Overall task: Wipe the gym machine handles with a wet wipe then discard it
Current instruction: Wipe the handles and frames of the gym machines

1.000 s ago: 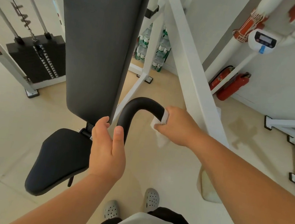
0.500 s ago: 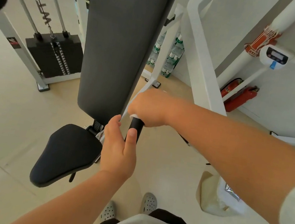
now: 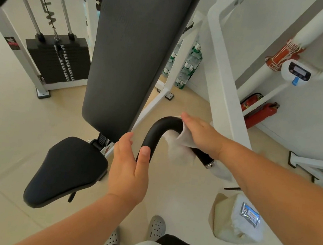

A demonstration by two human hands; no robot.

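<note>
A curved black handle arches in front of me, fixed to the machine's white frame. My left hand grips the handle's near end, thumb up along the black grip. My right hand holds a white wet wipe wrapped over the handle's right side, near its chrome collar. Part of the wipe hangs loose below the handle.
The machine's black back pad and black seat stand to the left. A weight stack is at far left. A translucent bin with a foil packet sits on the floor at right. Red fire extinguishers lean against the wall.
My right hand slid with the wipe from the handle's near end, close to my left hand, back over the curve to its right side. My left hand kept its grip.
</note>
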